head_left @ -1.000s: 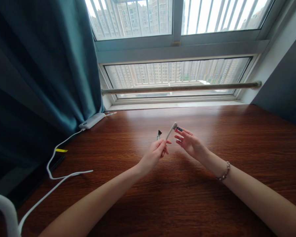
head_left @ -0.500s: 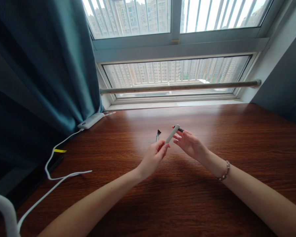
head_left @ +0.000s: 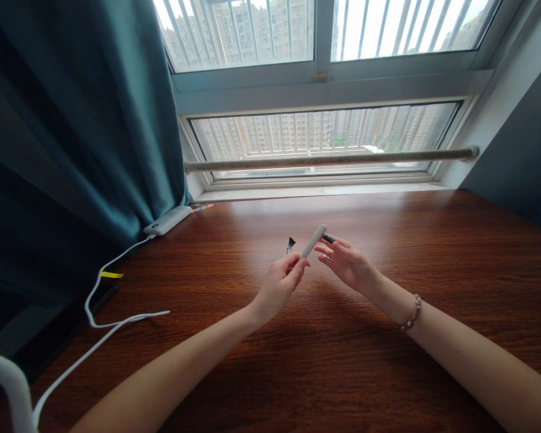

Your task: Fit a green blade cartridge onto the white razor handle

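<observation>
My left hand (head_left: 279, 284) pinches the lower end of a slim white stick-like item (head_left: 312, 242), which points up and to the right above the wooden table (head_left: 324, 355). My right hand (head_left: 349, 264) hovers just right of it, fingers loosely spread, with a small dark item (head_left: 328, 239) at its fingertips. Whether the right fingers grip that dark item is unclear. A small black piece (head_left: 290, 243) shows just behind my left hand, and I cannot tell whether the hand holds it.
A white power bank (head_left: 168, 220) lies at the back left by the teal curtain (head_left: 72, 132), with a white cable (head_left: 112, 294) trailing toward the front left. A window with a metal rail (head_left: 329, 160) runs along the table's far edge.
The white item has turned in my left hand: its bristled head showed one second ago, now a smooth rounded end shows. My right hand has edged slightly closer.
</observation>
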Motion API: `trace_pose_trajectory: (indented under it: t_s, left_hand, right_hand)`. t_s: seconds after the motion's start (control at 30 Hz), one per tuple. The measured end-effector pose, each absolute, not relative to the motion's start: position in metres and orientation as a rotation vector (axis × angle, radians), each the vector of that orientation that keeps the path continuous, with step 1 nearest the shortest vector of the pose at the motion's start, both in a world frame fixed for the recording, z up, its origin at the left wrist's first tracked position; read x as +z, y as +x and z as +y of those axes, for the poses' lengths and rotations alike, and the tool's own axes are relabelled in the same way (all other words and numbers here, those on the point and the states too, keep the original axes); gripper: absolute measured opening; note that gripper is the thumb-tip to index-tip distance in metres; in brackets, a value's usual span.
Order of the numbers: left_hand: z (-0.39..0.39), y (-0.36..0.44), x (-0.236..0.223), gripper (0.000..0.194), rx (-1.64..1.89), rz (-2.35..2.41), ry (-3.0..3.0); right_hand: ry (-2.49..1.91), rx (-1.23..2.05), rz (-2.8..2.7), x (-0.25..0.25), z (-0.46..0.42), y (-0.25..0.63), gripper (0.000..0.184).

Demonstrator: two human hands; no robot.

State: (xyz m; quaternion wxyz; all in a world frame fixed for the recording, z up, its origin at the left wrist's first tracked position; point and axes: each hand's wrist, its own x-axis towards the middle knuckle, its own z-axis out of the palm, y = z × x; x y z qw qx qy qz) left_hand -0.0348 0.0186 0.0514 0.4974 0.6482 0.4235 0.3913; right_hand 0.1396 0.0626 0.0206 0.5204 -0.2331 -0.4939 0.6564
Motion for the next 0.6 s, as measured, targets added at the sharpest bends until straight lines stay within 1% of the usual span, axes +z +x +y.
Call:
trace_pose_trajectory:
  t_s: [0.13,0.3,0.47,0.6]
  left_hand:
    - [0.0166,-0.0335,0.0529,0.026,0.889,0.963,1.611]
    - [0.0183,-0.0337,0.0517,0.028,0.946,1.028,1.539]
    - [0.0177,-0.0327,0.0497,0.028,0.877,0.923,1.556]
    - [0.0235,-0.0347,0.0435,0.028,0.914,0.98,1.508]
  right_hand:
    - [-0.598,1.549,-1.213,0.0207,0.0636,0.1396,0.027]
    - [-0.566,1.599,-1.119,0.0193,0.064,0.1411,0.026]
    - [-0.62,1.596,-1.16,0.0218,0.0652,0.1414,0.029]
    - [-0.615,1.607,-1.118,0.0209,0.0665,0.1429,0.026]
